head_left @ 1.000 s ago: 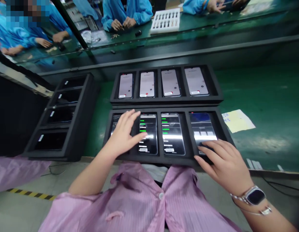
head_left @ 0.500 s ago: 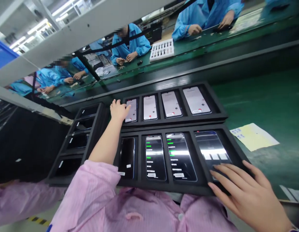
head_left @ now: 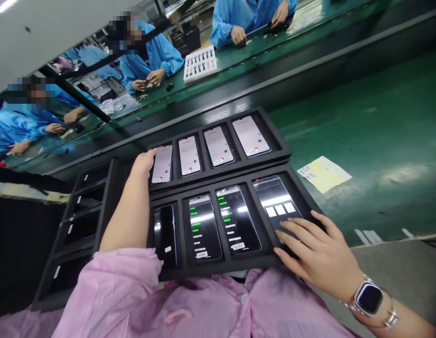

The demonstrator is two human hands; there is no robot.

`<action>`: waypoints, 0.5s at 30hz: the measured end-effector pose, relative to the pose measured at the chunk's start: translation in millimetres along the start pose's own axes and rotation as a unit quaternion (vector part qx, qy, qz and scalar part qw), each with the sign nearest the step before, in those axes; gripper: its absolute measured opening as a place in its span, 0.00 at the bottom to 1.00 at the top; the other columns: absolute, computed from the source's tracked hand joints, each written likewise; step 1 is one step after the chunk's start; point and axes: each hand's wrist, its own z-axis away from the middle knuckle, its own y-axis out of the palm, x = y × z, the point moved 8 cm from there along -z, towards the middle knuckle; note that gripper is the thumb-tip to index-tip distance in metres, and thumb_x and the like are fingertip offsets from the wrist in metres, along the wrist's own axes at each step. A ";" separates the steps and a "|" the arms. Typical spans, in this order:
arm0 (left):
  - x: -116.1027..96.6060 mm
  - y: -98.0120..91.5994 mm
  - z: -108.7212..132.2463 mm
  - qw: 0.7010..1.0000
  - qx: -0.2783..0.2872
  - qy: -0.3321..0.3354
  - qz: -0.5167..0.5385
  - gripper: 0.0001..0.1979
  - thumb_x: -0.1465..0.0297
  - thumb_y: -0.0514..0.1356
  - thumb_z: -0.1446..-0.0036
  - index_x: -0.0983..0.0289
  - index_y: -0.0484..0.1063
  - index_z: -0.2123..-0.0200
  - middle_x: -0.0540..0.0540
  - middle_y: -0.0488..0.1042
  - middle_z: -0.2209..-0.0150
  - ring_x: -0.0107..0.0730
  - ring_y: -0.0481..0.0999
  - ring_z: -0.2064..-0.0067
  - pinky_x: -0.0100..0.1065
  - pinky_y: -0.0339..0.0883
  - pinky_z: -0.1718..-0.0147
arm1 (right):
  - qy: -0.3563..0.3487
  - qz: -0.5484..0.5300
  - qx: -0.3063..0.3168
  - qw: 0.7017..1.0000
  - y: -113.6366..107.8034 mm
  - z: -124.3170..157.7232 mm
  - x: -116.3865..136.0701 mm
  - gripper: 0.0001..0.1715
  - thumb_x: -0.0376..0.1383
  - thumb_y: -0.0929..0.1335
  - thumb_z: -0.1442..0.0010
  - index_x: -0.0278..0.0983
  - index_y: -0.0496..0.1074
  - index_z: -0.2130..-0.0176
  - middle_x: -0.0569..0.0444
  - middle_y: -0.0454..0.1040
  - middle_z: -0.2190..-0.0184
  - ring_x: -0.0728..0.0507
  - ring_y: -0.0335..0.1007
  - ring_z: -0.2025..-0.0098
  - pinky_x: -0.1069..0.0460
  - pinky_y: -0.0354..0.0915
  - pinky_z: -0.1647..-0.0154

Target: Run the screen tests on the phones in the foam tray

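Note:
My left hand (head_left: 144,163) is at the left end of the far black foam tray (head_left: 279,149), its thumb on the rim and its other fingers mostly hidden over the outer side. White-screened smartphones (head_left: 190,155) lie face up in that tray's slots. Over the right end of the near foam tray (head_left: 218,268), my right hand (head_left: 315,251) rests with fingers spread. Beneath its fingertips lies a smartphone (head_left: 273,196) showing three white boxes. Beside it are two phones with green and white text lists (head_left: 235,216) and a dark-screened phone (head_left: 165,234).
Another black tray (head_left: 107,197) with dark phones stands at left. A yellowish paper (head_left: 325,174) lies on the green bench (head_left: 380,141) at right. Beyond a dark rail, co-workers in blue (head_left: 151,61) handle small parts near a white tray (head_left: 200,64).
My left hand has gone from spread fingers above the far tray to curled around its left end. The view has shifted right; my right hand stays over the same phone.

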 end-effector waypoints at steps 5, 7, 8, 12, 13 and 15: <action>-2.6 -15.0 11.7 0.997 0.012 -0.047 0.065 0.14 0.67 0.66 0.35 0.67 0.78 0.48 0.59 0.82 0.54 0.41 0.82 0.54 0.42 0.78 0.52 | 0.004 -0.004 -0.004 1.000 -0.8 -0.3 0.8 0.15 0.42 0.67 0.26 0.36 0.79 0.57 0.47 0.81 0.53 0.33 0.77 0.50 0.30 0.57 0.34; -5.1 -14.6 16.2 0.995 0.023 -0.052 0.083 0.20 0.72 0.66 0.39 0.69 0.76 0.44 0.61 0.83 0.57 0.42 0.83 0.57 0.40 0.78 0.55 | 0.004 -0.004 -0.003 1.000 -0.9 -0.5 1.2 0.14 0.42 0.67 0.26 0.36 0.78 0.57 0.47 0.81 0.53 0.33 0.76 0.50 0.31 0.57 0.34; -5.8 -13.9 18.6 0.994 0.026 -0.055 0.089 0.23 0.73 0.65 0.40 0.70 0.75 0.41 0.62 0.83 0.57 0.42 0.83 0.58 0.39 0.77 0.56 | 0.005 -0.003 -0.002 1.000 -1.1 -0.4 1.1 0.14 0.42 0.67 0.26 0.36 0.78 0.57 0.47 0.81 0.53 0.33 0.76 0.50 0.31 0.57 0.34; -11.1 -13.6 28.3 0.993 0.034 -0.064 0.092 0.26 0.74 0.65 0.45 0.71 0.75 0.42 0.65 0.83 0.58 0.46 0.84 0.60 0.42 0.78 0.58 | 0.001 -0.002 -0.006 1.000 -2.6 -0.1 0.8 0.14 0.42 0.67 0.26 0.36 0.78 0.58 0.47 0.80 0.53 0.34 0.75 0.50 0.31 0.57 0.33; -14.8 -15.8 30.7 0.993 0.037 -0.060 0.090 0.24 0.75 0.66 0.47 0.70 0.77 0.45 0.64 0.83 0.59 0.46 0.83 0.61 0.43 0.78 0.58 | 0.001 -0.002 -0.005 1.000 -2.2 -0.4 0.5 0.14 0.43 0.67 0.26 0.36 0.78 0.56 0.46 0.79 0.52 0.33 0.75 0.48 0.30 0.57 0.33; -25.0 -27.3 38.6 0.995 0.033 -0.041 0.086 0.21 0.77 0.66 0.49 0.68 0.79 0.49 0.61 0.83 0.60 0.46 0.83 0.60 0.43 0.78 0.55 | 0.011 0.004 0.004 1.000 1.0 -1.5 -1.9 0.19 0.47 0.66 0.25 0.36 0.78 0.49 0.41 0.76 0.44 0.29 0.71 0.41 0.26 0.57 0.32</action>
